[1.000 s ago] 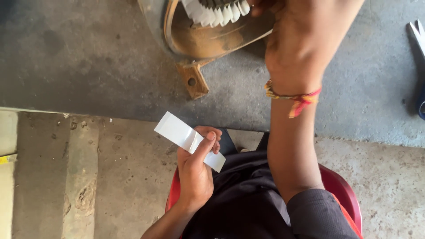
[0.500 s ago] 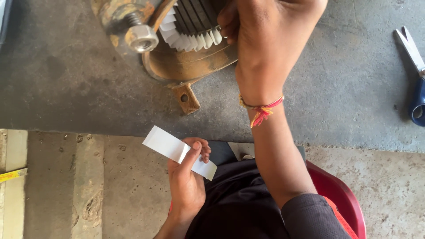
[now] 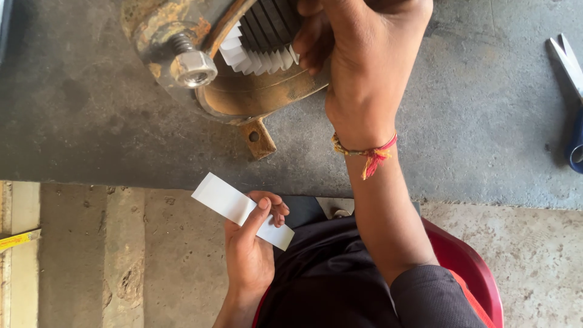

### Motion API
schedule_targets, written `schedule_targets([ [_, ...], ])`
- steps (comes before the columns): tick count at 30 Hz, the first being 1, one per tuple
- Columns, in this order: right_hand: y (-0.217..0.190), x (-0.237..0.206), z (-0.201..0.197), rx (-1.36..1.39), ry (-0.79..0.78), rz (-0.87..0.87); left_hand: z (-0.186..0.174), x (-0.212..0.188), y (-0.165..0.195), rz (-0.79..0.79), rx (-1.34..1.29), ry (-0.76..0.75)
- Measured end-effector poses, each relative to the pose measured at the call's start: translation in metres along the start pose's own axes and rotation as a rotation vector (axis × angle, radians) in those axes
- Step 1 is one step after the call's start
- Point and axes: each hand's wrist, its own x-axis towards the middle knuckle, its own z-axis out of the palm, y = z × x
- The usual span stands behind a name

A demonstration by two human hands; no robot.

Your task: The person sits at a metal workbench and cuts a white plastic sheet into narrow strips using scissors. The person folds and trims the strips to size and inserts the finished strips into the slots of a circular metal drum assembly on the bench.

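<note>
Up on the rusty motor shell (image 3: 255, 100), the right hand (image 3: 358, 67) pinches white paper strips (image 3: 255, 58) tucked in its slots. Just below, the left hand (image 3: 249, 249) is closed on another white paper strip (image 3: 221, 199)

The desk (image 3: 91, 121) is a dark grey, stained slab whose front edge runs across the middle of the view. A rusty round motor housing (image 3: 243, 91) with a bolt and nut rests on it at the top. Blue-handled scissors (image 3: 571, 91) lie well apart at the right edge.
</note>
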Motion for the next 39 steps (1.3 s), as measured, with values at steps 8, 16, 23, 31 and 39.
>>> schedule_targets([
  [8, 0.003, 0.0, -0.002, 0.021, -0.02, 0.002, -0.008, 0.007, 0.008, 0.032, -0.006, 0.009],
  [16, -0.011, -0.011, 0.007, -0.195, 0.056, -0.211, -0.021, 0.019, 0.038, 0.27, -0.049, 0.016],
  [23, -0.002, -0.016, 0.023, -0.456, 0.244, -0.469, -0.008, 0.019, 0.038, 0.215, -0.065, 0.036],
  [31, 0.008, -0.004, 0.029, -0.491, 0.297, -0.604, -0.007, 0.018, 0.033, 0.161, -0.068, 0.015],
  [39, 0.012, 0.002, 0.026, -0.446, 0.267, -0.594, -0.003, 0.022, 0.03, 0.175, -0.069, 0.042],
])
